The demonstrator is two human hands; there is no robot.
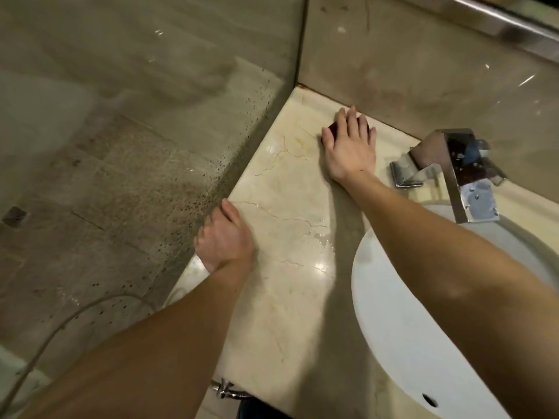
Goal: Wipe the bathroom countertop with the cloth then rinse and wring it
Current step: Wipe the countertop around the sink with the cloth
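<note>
The cream marble countertop (281,237) runs from the near edge to the back wall, left of the basin. My right hand (349,146) lies flat at the back of the counter, close to the wall, pressing down on a dark red cloth (332,127). Only a small part of the cloth shows beyond the fingers. My left hand (225,237) rests on the counter's left edge beside the glass panel, fingers curled over the rim, holding nothing else. A few water drops lie on the marble near the basin.
A white oval basin (402,343) is set into the counter at the right. A square chrome tap (453,173) stands behind it. A spotted glass panel (181,146) bounds the counter on the left, with a hose (60,325) on the floor beyond it. A chrome fitting (225,391) sits below the counter front.
</note>
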